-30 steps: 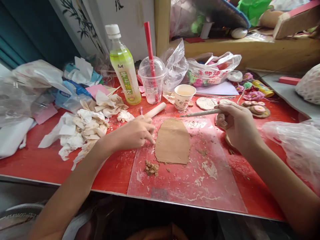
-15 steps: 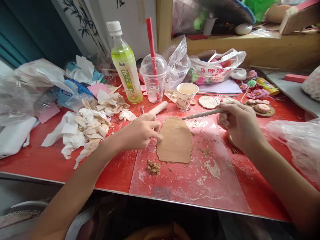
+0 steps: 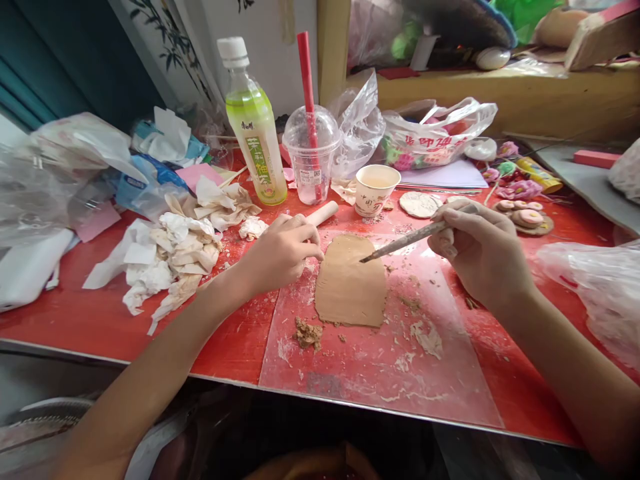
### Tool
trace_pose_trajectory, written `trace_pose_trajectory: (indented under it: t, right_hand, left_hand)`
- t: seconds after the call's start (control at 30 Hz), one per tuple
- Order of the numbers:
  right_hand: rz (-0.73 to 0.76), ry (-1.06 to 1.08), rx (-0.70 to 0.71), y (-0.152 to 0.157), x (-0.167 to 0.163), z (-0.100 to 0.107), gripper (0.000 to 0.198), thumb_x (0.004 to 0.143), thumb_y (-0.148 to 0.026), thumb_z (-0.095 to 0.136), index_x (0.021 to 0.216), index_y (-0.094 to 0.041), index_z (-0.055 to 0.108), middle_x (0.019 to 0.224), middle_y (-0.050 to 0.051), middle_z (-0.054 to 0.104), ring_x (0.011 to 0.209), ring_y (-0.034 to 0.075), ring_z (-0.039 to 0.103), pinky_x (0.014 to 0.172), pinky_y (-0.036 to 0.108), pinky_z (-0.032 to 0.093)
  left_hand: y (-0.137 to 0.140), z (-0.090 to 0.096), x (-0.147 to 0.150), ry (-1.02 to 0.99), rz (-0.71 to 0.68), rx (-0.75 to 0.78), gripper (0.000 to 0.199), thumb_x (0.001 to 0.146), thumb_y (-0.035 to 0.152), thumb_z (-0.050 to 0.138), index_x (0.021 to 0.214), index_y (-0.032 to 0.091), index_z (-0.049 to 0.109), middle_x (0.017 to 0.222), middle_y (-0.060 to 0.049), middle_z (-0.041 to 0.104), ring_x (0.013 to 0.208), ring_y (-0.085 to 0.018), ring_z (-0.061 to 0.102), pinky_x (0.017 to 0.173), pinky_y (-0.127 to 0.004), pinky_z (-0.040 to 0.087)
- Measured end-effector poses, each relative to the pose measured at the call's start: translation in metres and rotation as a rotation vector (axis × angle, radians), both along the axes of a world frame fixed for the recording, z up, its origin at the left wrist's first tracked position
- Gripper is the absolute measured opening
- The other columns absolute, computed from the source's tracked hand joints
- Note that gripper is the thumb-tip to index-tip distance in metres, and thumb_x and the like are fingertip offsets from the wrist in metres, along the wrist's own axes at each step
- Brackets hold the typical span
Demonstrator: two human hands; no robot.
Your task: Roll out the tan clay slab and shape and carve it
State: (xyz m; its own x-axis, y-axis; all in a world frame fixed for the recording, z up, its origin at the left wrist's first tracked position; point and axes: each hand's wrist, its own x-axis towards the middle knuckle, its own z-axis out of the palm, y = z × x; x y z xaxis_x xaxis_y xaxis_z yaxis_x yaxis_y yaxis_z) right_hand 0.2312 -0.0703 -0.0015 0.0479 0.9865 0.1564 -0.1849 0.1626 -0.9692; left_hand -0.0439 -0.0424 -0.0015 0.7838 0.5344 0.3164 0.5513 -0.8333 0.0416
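Note:
A thin slab of brown clay [image 3: 347,293] lies on a clear plastic sheet [image 3: 370,373]. My right hand [image 3: 483,247] grips a clay-smeared paintbrush [image 3: 407,239], its dark tip over the upper right part of the slab. My left hand [image 3: 290,253] is just left of the slab, fingers loosely bent and apart, with nothing visible in them. Its fingertips are close to the slab's left edge; I cannot tell if they touch it. Behind that hand lies a pale roller [image 3: 323,213], partly covered by it. Clay crumbs [image 3: 309,333] sit below the slab's lower left corner.
Beyond the slab stand a paper cup [image 3: 376,190] of cloudy liquid, a lidded plastic cup [image 3: 311,167] and a drink bottle [image 3: 257,147]. Crumpled tissues [image 3: 175,253] lie left. A pale clay disc [image 3: 419,205] and plastic bag [image 3: 595,280] are toward the right.
The brush tip has moved from the slab's top edge down toward its middle, tilting more steeply. My left forefinger has drawn back from the slab and bent.

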Motion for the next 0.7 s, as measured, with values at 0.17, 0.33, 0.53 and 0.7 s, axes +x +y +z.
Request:
trace_pose_trajectory:
  t: [0.17, 0.33, 0.53, 0.7]
  right_hand:
    - [0.143, -0.048, -0.033, -0.008, -0.01, -0.002, 0.01, 0.077, -0.022, 0.058, 0.071, -0.019, 0.066, 0.052, -0.002, 0.046, 0.048, 0.008, 0.038, 0.046, 0.027, 0.023]
    - [0.198, -0.116, -0.063, -0.011, -0.014, -0.005, 0.01, 0.078, -0.025, 0.059, 0.076, -0.022, 0.068, 0.056, -0.001, 0.047, 0.05, 0.009, 0.038, 0.046, 0.026, 0.026]
    - [0.185, -0.061, -0.063, -0.014, -0.018, -0.004, 0.008, 0.078, -0.025, 0.061, 0.077, -0.022, 0.067, 0.062, 0.0, 0.048, 0.053, 0.009, 0.04, 0.046, 0.025, 0.029]
    - [0.313, -0.134, -0.105, -0.018, -0.027, -0.012, 0.011, 0.081, -0.03, 0.059, 0.088, -0.024, 0.066, 0.061, -0.002, 0.049, 0.053, 0.009, 0.042, 0.046, 0.024, 0.032]
  left_hand:
    - [-0.006, -0.006, 0.009, -0.108, 0.02, -0.008, 0.024, 0.088, 0.015, 0.043, 0.1, 0.02, 0.064, 0.101, -0.005, 0.061, 0.095, -0.018, 0.048, 0.084, -0.035, 0.038]
    - [-0.014, -0.003, 0.016, -0.043, -0.033, -0.141, 0.024, 0.092, 0.027, 0.042, 0.101, 0.019, 0.063, 0.099, -0.005, 0.061, 0.098, -0.016, 0.051, 0.093, -0.035, 0.037]
    - [-0.019, 0.0, 0.022, -0.094, -0.021, -0.34, 0.017, 0.09, 0.025, 0.048, 0.088, 0.018, 0.064, 0.082, 0.001, 0.063, 0.08, -0.012, 0.055, 0.08, -0.029, 0.038]
    - [-0.023, -0.002, 0.026, -0.16, -0.016, -0.356, 0.019, 0.091, 0.024, 0.047, 0.084, 0.016, 0.063, 0.078, 0.001, 0.062, 0.077, -0.011, 0.054, 0.075, -0.026, 0.041]
